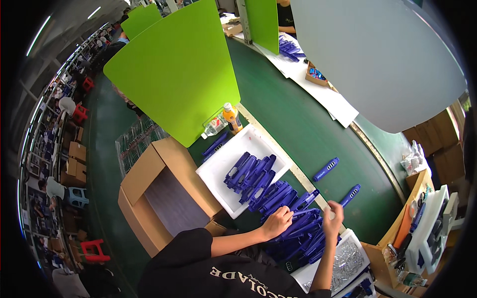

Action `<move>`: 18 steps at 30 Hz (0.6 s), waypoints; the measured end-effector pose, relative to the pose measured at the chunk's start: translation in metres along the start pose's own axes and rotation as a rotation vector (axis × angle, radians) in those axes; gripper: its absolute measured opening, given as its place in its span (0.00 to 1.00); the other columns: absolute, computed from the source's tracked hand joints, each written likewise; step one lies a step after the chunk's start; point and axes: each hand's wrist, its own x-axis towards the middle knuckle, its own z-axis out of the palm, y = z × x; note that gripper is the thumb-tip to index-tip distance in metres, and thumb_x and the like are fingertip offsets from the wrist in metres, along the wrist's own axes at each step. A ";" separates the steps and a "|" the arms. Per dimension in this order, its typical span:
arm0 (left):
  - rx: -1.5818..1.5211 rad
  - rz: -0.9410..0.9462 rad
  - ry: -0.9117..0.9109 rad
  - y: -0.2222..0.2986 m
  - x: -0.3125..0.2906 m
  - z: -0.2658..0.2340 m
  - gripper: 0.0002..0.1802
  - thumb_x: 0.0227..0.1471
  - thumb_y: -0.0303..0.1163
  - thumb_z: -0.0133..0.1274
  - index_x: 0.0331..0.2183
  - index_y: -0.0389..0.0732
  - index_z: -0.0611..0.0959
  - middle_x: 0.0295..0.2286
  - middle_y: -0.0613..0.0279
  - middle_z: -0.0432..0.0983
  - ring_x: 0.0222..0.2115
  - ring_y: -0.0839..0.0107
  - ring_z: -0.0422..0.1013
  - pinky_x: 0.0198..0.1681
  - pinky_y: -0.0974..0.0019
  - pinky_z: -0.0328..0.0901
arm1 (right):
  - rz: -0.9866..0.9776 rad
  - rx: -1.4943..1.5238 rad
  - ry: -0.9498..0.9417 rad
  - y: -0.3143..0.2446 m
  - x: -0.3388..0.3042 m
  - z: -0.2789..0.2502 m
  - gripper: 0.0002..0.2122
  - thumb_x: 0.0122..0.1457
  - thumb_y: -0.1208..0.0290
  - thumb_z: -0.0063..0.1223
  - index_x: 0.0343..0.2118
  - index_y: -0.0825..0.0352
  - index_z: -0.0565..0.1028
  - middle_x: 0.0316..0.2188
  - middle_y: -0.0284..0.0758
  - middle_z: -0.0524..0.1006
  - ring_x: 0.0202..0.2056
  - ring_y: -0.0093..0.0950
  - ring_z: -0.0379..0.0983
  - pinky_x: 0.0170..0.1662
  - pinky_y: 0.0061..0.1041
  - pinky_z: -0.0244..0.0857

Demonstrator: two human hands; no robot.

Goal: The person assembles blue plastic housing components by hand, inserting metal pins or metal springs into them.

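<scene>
My left hand (278, 223) is closed, its fingertips pinching the end of a long blue plastic casing (302, 211) over the heap. To its right, my right hand (333, 219) is raised with bent fingers pressed together; what they hold, if anything, is too small to make out. Below both hands spreads a heap of blue plastic casings (298, 239). More blue casings lie in a white foam tray (207, 171) ahead and to the left. By my right forearm, a white container (365, 252) holds many small shiny metal parts (349, 259).
On the green conveyor (293, 124) lie two blue casings (326, 169). An open cardboard box (176, 203) stands at left, with an orange-drink bottle (231, 117) and a clear bottle (214, 126) beyond. Green partition (174, 64) rises ahead; a wooden tool rack (397, 233) stands right.
</scene>
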 end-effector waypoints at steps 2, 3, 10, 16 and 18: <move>-0.003 0.078 0.004 0.006 0.002 -0.014 0.10 0.50 0.23 0.57 0.37 0.31 0.79 0.32 0.56 0.69 0.35 0.58 0.72 0.39 0.60 0.70 | -0.178 -0.082 -0.198 -0.048 -0.027 0.000 0.22 0.46 0.77 0.63 0.48 0.66 0.74 0.48 0.40 0.75 0.54 0.40 0.67 0.59 0.37 0.56; 0.011 0.074 0.004 0.010 0.001 -0.024 0.11 0.49 0.23 0.58 0.37 0.31 0.80 0.32 0.56 0.69 0.35 0.58 0.72 0.39 0.60 0.70 | -0.225 -0.201 -0.224 -0.069 -0.038 0.004 0.25 0.45 0.75 0.65 0.49 0.66 0.73 0.51 0.39 0.74 0.58 0.40 0.65 0.62 0.39 0.54; -0.012 0.227 -0.057 0.028 -0.017 -0.062 0.11 0.49 0.23 0.58 0.38 0.32 0.80 0.32 0.55 0.70 0.36 0.59 0.71 0.40 0.62 0.69 | -0.294 -0.317 -0.146 -0.072 -0.089 0.028 0.26 0.39 0.71 0.71 0.45 0.61 0.77 0.46 0.33 0.76 0.56 0.36 0.67 0.58 0.37 0.55; -0.140 0.166 0.043 0.049 -0.004 -0.082 0.14 0.48 0.24 0.62 0.39 0.37 0.79 0.38 0.52 0.75 0.38 0.57 0.73 0.41 0.60 0.69 | -0.232 -0.086 -0.002 -0.071 -0.106 0.033 0.15 0.43 0.73 0.71 0.35 0.66 0.77 0.34 0.36 0.79 0.37 0.36 0.77 0.40 0.30 0.71; -0.525 -0.297 -0.028 0.052 -0.005 -0.069 0.28 0.50 0.28 0.65 0.52 0.35 0.73 0.41 0.58 0.75 0.40 0.70 0.73 0.43 0.68 0.70 | -0.069 0.073 0.033 -0.079 -0.118 0.037 0.12 0.47 0.74 0.69 0.33 0.68 0.77 0.30 0.36 0.78 0.31 0.31 0.77 0.33 0.25 0.71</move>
